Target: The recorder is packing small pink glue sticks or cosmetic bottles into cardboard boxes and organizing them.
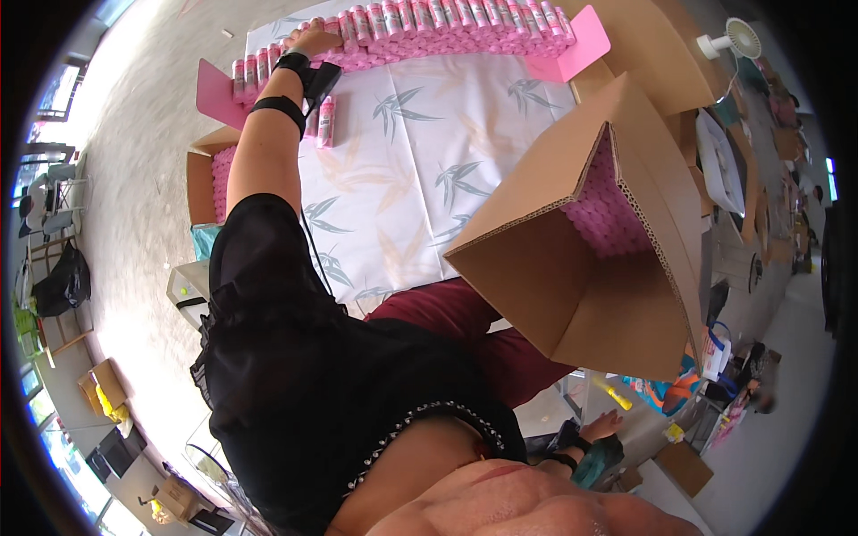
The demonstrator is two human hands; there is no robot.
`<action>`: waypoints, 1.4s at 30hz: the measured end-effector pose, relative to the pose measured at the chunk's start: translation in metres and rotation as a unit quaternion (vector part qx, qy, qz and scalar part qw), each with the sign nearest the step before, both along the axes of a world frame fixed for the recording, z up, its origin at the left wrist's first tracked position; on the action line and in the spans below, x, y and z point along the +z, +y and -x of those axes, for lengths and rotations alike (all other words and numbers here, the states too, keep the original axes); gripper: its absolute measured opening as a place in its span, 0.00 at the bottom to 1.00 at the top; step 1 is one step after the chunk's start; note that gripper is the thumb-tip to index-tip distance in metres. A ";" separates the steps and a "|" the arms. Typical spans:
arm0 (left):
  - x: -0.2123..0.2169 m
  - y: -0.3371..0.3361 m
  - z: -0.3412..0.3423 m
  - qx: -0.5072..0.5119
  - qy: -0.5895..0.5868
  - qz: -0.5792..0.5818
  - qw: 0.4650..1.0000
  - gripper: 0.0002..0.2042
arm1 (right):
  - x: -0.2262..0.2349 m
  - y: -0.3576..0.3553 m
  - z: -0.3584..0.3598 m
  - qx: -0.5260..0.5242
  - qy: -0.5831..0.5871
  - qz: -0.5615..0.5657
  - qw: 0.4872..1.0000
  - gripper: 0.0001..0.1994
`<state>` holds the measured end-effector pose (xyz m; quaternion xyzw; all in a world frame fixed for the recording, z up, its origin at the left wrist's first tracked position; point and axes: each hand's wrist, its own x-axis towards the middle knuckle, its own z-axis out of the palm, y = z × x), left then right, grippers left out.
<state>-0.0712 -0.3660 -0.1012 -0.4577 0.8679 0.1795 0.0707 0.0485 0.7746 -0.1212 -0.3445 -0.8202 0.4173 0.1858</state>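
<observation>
Two cardboard boxes, the big box and small box, hold pink tubes; left hand lies flat on the tube row; right hand's state, can't tell.

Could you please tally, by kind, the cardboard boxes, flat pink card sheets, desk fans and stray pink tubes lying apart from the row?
Cardboard boxes: 2, the large tilted box and the small box by the cloth's edge
Pink card sheets: 2, one left, one right
White desk fan: 1
Stray pink tube: 1
Total: 6
</observation>
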 end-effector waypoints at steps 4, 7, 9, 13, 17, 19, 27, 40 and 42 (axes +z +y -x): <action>-0.004 0.012 0.017 0.047 -0.028 0.019 0.998 0.49 | -0.001 -0.005 -0.016 -0.018 0.015 0.017 1.000 0.25; -0.008 0.046 0.038 0.047 -0.064 0.079 0.994 0.47 | 0.006 -0.004 -0.039 -0.023 -0.003 -0.006 1.000 0.25; -0.007 0.024 0.024 0.043 -0.065 0.074 0.994 0.46 | -0.003 -0.012 -0.036 -0.011 -0.007 0.016 1.000 0.26; -0.017 0.006 0.016 0.011 -0.085 0.119 0.989 0.43 | -0.014 -0.025 -0.037 -0.022 -0.003 0.052 0.998 0.26; -0.029 0.014 0.026 -0.106 -0.115 0.093 0.983 0.44 | -0.018 -0.023 -0.049 -0.020 -0.028 0.002 0.999 0.22; -0.025 -0.009 0.009 -0.110 -0.100 0.139 0.979 0.43 | -0.037 -0.019 -0.046 -0.013 -0.016 0.001 1.000 0.17; -0.028 -0.001 0.009 -0.339 -0.379 0.344 0.789 0.31 | -0.060 -0.022 -0.046 0.002 -0.040 0.054 0.998 0.25; -0.042 0.001 0.013 0.025 -0.019 0.142 0.989 0.33 | -0.066 -0.041 -0.048 0.027 -0.070 0.057 0.996 0.24; -0.031 -0.011 0.000 0.016 -0.010 0.180 0.984 0.33 | -0.074 -0.050 -0.045 0.034 -0.089 0.071 0.993 0.24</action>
